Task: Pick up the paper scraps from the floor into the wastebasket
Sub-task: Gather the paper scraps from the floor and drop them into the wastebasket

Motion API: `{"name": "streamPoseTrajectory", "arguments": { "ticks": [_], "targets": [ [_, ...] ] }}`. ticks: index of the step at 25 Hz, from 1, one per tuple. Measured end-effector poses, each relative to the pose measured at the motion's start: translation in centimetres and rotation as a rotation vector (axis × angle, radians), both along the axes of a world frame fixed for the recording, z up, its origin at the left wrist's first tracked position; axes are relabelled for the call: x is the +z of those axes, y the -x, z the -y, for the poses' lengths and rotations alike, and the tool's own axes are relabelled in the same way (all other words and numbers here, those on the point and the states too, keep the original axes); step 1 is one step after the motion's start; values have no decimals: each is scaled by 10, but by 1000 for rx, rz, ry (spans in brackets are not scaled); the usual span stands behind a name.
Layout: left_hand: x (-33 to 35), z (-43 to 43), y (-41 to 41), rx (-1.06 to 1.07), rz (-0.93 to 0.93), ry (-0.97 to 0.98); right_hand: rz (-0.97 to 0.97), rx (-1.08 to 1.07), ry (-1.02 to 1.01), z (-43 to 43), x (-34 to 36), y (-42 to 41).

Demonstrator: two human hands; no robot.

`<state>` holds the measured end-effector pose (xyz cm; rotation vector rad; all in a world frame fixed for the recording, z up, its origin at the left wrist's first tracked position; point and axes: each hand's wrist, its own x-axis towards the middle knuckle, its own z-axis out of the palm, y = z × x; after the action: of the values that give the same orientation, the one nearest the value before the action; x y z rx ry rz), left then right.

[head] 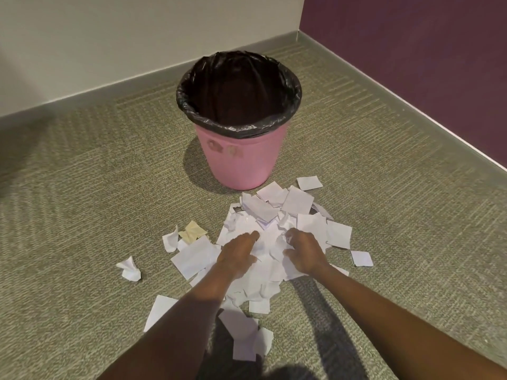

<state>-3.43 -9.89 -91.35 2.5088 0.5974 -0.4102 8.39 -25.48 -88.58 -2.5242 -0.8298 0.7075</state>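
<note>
A heap of white paper scraps (277,215) lies on the carpet just in front of a pink wastebasket (238,160) lined with a black bag. My left hand (237,252) rests on the heap's near left side, fingers together and laid over the scraps. My right hand (303,252) sits on the heap's near right side, fingers curled into the paper. Crumpled scraps lie between both hands. Loose scraps lie apart: one crumpled piece (129,268) at the left, a yellowish one (193,231), a square one (361,258) at the right.
Grey-green carpet (82,201) covers the floor. A white wall (109,37) with a grey baseboard runs behind the basket, and a purple wall (425,64) closes the right side. More scraps (244,335) lie near my forearms.
</note>
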Motion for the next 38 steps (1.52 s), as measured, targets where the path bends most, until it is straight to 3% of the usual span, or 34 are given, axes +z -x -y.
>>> {"name": "streamPoseTrajectory", "arguments": {
  "ticks": [4,11,18,22,24,26,31,34,36,38],
  "targets": [
    [-1,1,3,233,66,170,-78,-127,-8,-1,8,-1],
    [21,-6,8,380,229,323,-160,-349,-136,23,28,-12],
    [144,-51,-9,432,449,380,-289,-555,-632,-3,136,-23],
    [254,-92,-46,509,732,309,-297,-479,-876,-59,227,-52],
    [288,-119,-72,578,741,297,-231,-435,-867,-96,257,-71],
    [305,-142,-93,615,636,274,-200,-409,-820,-128,273,-85],
    [305,-151,-100,593,557,198,-211,-410,-759,-149,276,-94],
    [286,-136,-74,755,715,-69,-38,-460,-720,-121,247,-96],
    [252,-122,-48,900,780,-128,48,-487,-625,-94,207,-95],
    [204,-104,-24,890,688,-157,69,-480,-446,-65,158,-91]
  ]
}}
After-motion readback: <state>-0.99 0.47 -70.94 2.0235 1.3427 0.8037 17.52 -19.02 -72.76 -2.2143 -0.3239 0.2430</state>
